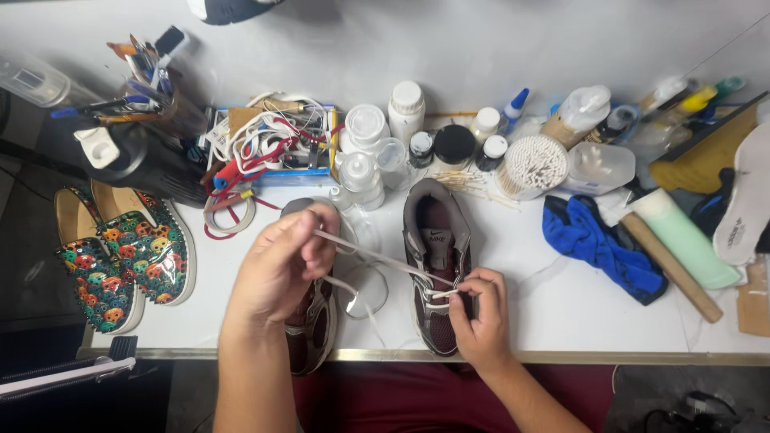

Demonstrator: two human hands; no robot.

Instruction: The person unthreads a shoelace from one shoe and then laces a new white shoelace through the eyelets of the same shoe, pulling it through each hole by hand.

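Left hand (281, 269) pinches the white lace (377, 256) — hiding the left sneaker (313, 329) (mostly); right hand (481, 309) grips lace at the right sneaker (437, 240).

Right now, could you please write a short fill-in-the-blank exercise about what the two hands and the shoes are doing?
1. The left hand pulls a white ____ taut.
2. The right hand pinches the lace at the dark red ____.
3. The cloth right of that shoe is ____.
4. The patterned slip-ons lie at the table's ____ end.

Missing words: lace; shoe; blue; left
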